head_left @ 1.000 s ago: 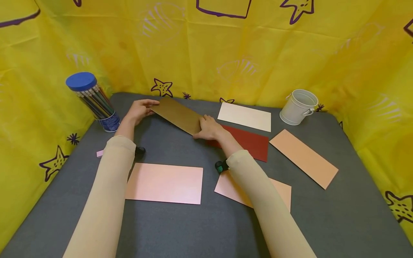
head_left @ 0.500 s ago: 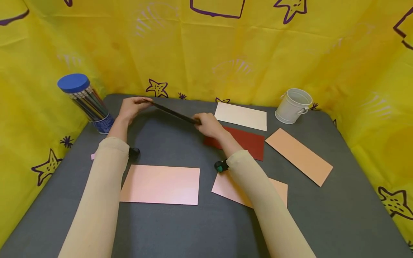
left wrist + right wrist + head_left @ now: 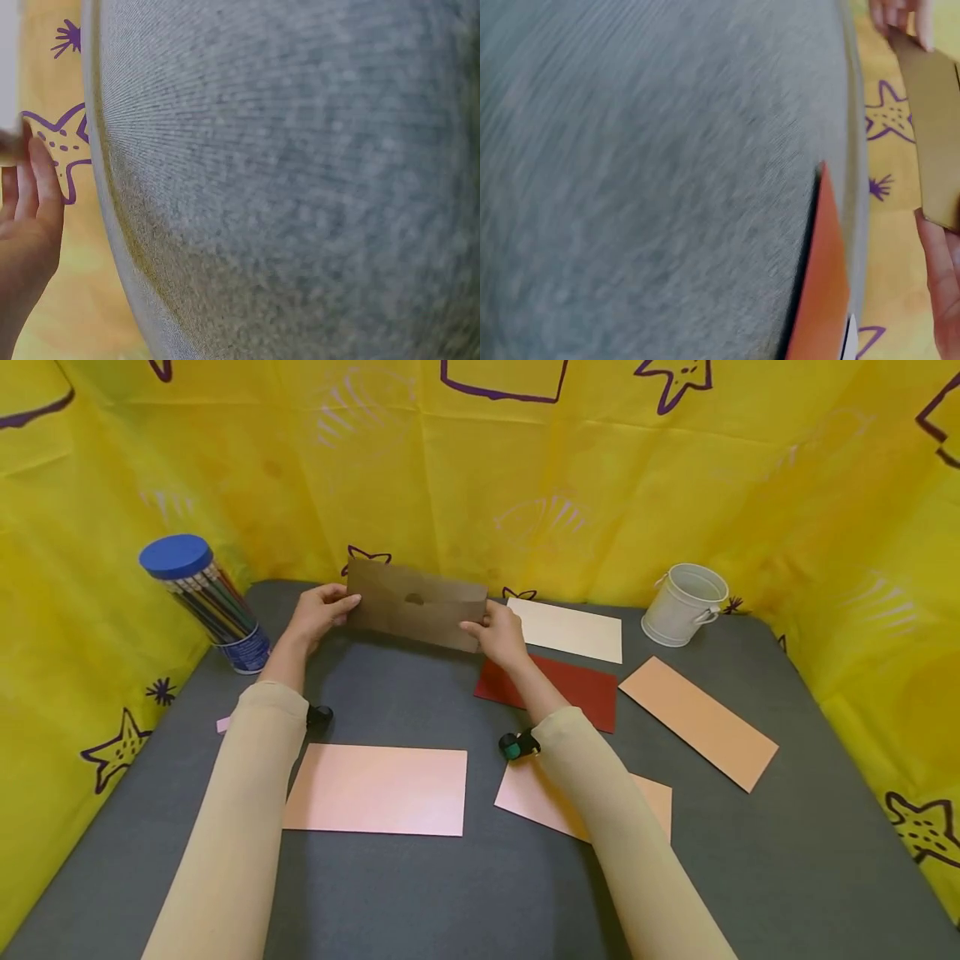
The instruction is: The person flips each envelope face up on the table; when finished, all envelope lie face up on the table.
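A brown envelope point(image 3: 420, 622) is held up in front of me at the far side of the table, its long side across and a small half-round notch showing on its face. My left hand point(image 3: 318, 614) pinches its left end, thumb on the near face. At the other end my right hand point(image 3: 502, 631) grips it the same way. The right wrist view shows the envelope point(image 3: 937, 135) at its right edge, between the two hands. Only part of my left hand point(image 3: 30, 247) appears in the left wrist view.
A red envelope point(image 3: 585, 693) and a white one point(image 3: 573, 631) lie by my right hand. Pink point(image 3: 378, 789) and peach point(image 3: 697, 722) flat pieces lie nearer. A pencil tub point(image 3: 243, 647) stands left, a white bucket point(image 3: 678, 606) right. A yellow curtain point(image 3: 480, 468) hangs behind.
The brown envelope has turned from lying slanted, through edge-on, to standing up with its notched face toward me. Both hands have kept hold of its ends.
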Available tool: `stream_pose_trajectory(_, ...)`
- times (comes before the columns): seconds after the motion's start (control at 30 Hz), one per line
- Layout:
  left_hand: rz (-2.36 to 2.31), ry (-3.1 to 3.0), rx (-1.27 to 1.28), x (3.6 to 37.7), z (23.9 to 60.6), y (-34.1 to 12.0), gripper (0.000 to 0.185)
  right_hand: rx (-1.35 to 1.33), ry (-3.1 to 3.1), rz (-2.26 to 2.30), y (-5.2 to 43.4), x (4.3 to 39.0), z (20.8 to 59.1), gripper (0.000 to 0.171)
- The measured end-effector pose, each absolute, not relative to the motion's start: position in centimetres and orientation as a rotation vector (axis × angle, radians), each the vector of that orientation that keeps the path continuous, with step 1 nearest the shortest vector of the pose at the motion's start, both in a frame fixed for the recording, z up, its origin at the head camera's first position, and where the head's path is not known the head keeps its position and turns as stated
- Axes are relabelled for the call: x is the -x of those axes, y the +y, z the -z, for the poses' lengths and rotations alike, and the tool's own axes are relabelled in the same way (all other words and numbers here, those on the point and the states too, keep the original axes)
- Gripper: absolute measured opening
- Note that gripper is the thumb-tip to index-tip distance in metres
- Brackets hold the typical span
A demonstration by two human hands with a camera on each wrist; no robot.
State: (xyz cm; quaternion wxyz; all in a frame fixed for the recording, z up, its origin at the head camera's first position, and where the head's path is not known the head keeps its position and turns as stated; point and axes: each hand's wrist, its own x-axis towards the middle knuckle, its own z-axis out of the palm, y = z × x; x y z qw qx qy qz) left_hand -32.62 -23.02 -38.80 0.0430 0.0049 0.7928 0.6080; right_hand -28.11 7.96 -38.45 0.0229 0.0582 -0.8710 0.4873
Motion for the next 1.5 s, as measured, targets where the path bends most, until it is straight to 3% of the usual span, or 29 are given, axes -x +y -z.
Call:
stream_pose_trajectory(0.13,-1.828,2.261,-0.073,32.6,39.0,-22.9,0.025,-0.039,-2.614,-1.742,7.8,28.1,38.3,0.034)
stream_pose_trajectory(0.43,-1.825,2.200,-0.002,32.4,38.4,-22.4,0.041,0.265,-2.433,-2.048,7.5,28.2,38.5,0.055)
stream_pose_trajectory(0.8,-1.896,2.196,0.204,31.9,38.0,-21.2,0.065,0.304,-2.518,-1.975,7.2,28.4,39.1,0.048)
stream_pose_trajectory(1.5,-1.595,2.489,0.281,32.6,39.2,-21.4,0.049,0.302,-2.516,-2.193,7.4,28.9,39.3,0.052)
